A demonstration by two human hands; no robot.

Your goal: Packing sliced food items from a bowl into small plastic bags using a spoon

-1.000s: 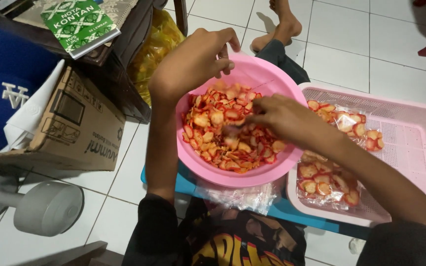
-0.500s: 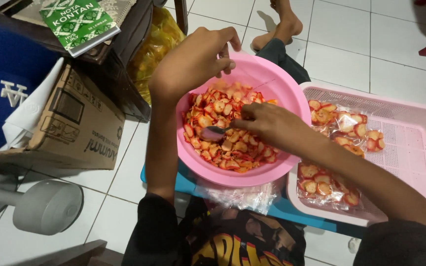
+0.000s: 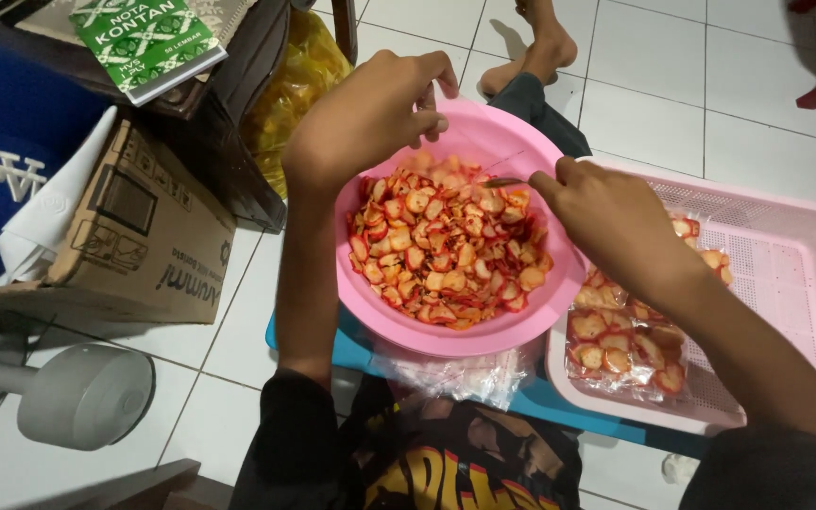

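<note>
A pink bowl (image 3: 370, 302) full of red-orange chips (image 3: 446, 250) sits in front of me. My left hand (image 3: 365, 123) hovers over the bowl's far-left rim, fingers pinched on the mouth of a thin clear plastic bag (image 3: 455, 132) that hangs against the rim. My right hand (image 3: 616, 222) is at the bowl's right rim and grips a small metal spoon (image 3: 502, 182). The spoon's tip points left, just above the chips.
A pink perforated tray (image 3: 786, 274) on the right holds sealed bags of chips (image 3: 620, 345). Empty clear bags (image 3: 455, 376) lie on a teal board (image 3: 559, 406) under the bowl. A cardboard box (image 3: 144, 236), a green booklet (image 3: 148, 42), a grey dumbbell (image 3: 82, 397) and someone's bare foot (image 3: 545, 47) surround them.
My right hand dipped the spoon into the chips at the bowl's middle, then drew back to the right rim with the spoon raised. My left hand stayed at the far rim.
</note>
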